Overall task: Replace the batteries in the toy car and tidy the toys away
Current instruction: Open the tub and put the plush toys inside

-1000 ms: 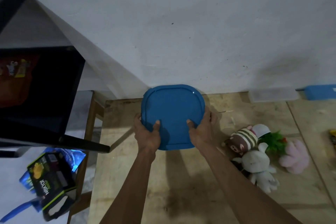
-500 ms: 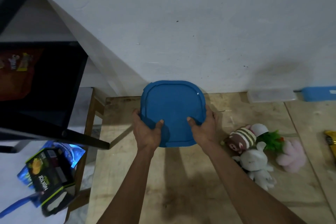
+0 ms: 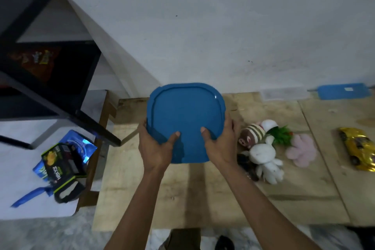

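A square blue lid [image 3: 185, 115] with rounded corners is held over the wooden table [image 3: 203, 205], near the wall. My left hand [image 3: 155, 148] grips its near left edge and my right hand [image 3: 220, 142] grips its near right edge, thumbs on top. What is under the lid is hidden. To the right lie soft toys: a brown striped one [image 3: 252, 134], a white one [image 3: 263, 158], a pink one [image 3: 302, 149] and a green tuft [image 3: 282, 133]. A shiny gold toy car [image 3: 358, 148] lies at the far right.
A black shelf frame [image 3: 50, 79] stands at the left, beside a low white surface with a black box [image 3: 60, 170] and a blue packet [image 3: 81, 144]. A clear container [image 3: 283, 94] and a blue lid [image 3: 343, 91] sit against the wall.
Both hands keep their hold on the blue lid, which has risen slightly. The view has shifted left, so the gold toy car has come into sight at the right.
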Demonstrator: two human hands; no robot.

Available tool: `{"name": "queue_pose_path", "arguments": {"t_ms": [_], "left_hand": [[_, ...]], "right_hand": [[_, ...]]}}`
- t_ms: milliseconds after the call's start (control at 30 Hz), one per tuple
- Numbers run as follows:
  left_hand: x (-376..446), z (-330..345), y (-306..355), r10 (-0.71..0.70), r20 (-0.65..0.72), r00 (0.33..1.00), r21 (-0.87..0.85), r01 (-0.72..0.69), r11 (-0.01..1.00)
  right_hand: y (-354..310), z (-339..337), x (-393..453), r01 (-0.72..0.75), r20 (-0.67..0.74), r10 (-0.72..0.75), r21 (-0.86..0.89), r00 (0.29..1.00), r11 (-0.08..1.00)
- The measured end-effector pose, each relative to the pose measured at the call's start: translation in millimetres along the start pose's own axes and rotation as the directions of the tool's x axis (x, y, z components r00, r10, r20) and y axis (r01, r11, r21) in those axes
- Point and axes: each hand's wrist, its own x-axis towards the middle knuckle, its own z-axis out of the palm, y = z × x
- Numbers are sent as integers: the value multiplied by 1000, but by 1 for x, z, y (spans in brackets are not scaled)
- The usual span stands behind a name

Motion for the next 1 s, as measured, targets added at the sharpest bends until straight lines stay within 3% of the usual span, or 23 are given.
{"name": "queue_pose_path", "arguments": {"t_ms": [100, 300, 533, 733, 867, 1000], "left_hand": [[-64, -8, -34, -13, -15, 1000, 89, 15, 996], [-130, -18, -85, -205, 0, 979, 221, 200, 955], [-120, -24, -100, -329, 40, 944, 377, 290, 879], [-91, -20, -112, -464, 110, 879, 472, 364, 803], [-80, -16, -120, -495, 121, 860, 542, 361, 759], [-82, -7, -121, -503, 68, 862, 591, 371, 716]], "right_hand": [[34, -23, -58, -34, 32, 35, -22, 999, 999], [93, -38, -122, -183, 203, 202, -107, 958, 977], [103, -31, -111, -312, 359, 371, -213, 856, 926], [109, -18, -99, -374, 394, 472, -303, 788, 877], [114, -15, -96, -354, 385, 482, -357, 787, 864], [117, -16, -101, -316, 350, 422, -321, 836, 893]]}}
